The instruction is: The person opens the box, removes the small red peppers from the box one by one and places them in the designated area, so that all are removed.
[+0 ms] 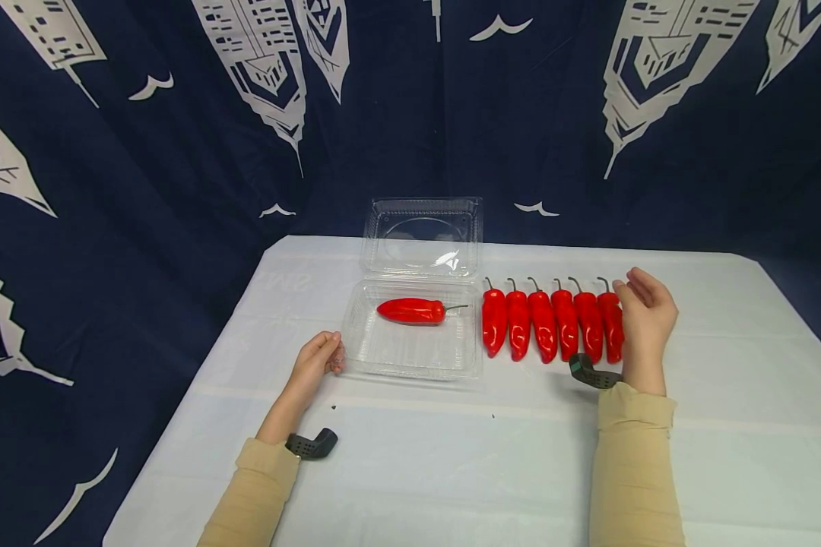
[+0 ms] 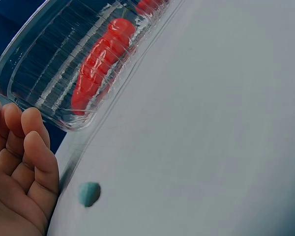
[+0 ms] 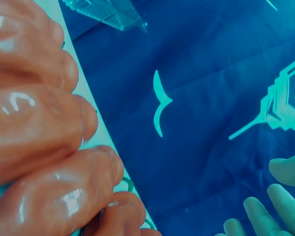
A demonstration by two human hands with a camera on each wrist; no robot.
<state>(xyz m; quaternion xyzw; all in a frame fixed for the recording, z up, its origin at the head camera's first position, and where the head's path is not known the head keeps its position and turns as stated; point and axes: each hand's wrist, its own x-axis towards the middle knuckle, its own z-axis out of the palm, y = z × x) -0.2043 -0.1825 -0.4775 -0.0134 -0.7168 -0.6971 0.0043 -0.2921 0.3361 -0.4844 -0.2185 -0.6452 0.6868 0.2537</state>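
Observation:
A clear plastic clamshell box (image 1: pixel 356 357) lies with its lid tipped back, one red chili pepper (image 1: pixel 410 311) lying sideways inside. At the box's left edge is my left hand (image 1: pixel 318 355), its fingers loosely bent. The left wrist view shows those fingers (image 2: pixel 39 152) close to the box corner; whether they touch it is unclear. To the right of the box stands a row of several red peppers (image 1: pixel 543 323), stems pointing away. My right hand (image 1: pixel 648 311) is beside the rightmost pepper (image 1: pixel 612 323). The right wrist view shows its fingers (image 3: pixel 260 216) spread, holding nothing.
A white cloth covers the table (image 1: pixel 417 471). Behind it hangs a dark blue curtain (image 1: pixel 410 114) with white building and bird prints. Small dark specks (image 1: pixel 334 407) lie in front of the box. Each wrist wears a black camera (image 1: pixel 312 444).

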